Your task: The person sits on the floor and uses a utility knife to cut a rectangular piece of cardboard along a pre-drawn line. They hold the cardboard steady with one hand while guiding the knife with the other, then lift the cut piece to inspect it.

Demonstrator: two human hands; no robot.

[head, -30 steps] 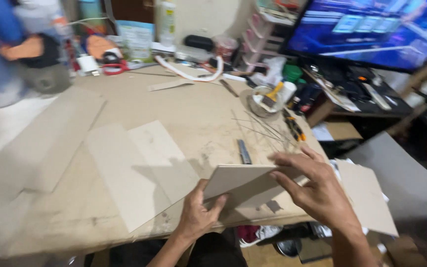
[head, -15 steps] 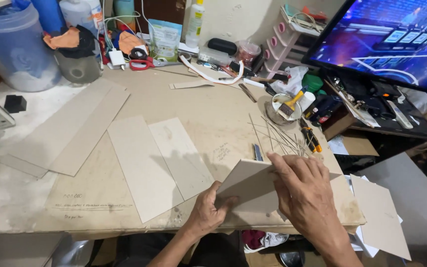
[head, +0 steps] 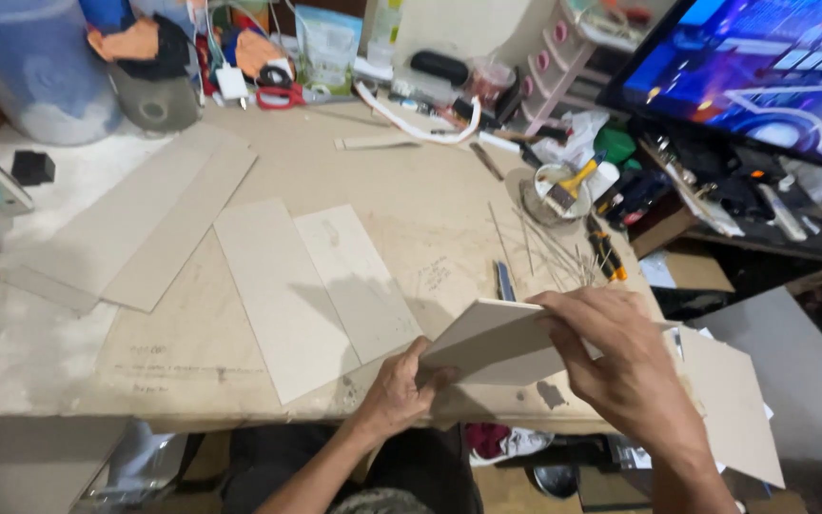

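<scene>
I see grey board panel [head: 501, 343] at table's [head: 192, 362] 5 o'clock edge, tilted up for handling; left hand [head: 394, 392] pinches near corner, right hand [head: 620, 366] grasps far edge; cut strips [head: 321, 290] at 9 o'clock of panel

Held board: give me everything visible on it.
The board is a flat, pale grey-beige rectangular sheet, like thick cardboard, plain and unmarked. It is tilted, raised above the near edge of the table. The left hand grips its lower left edge; the right hand covers its right end, fingers over the top edge.
</scene>
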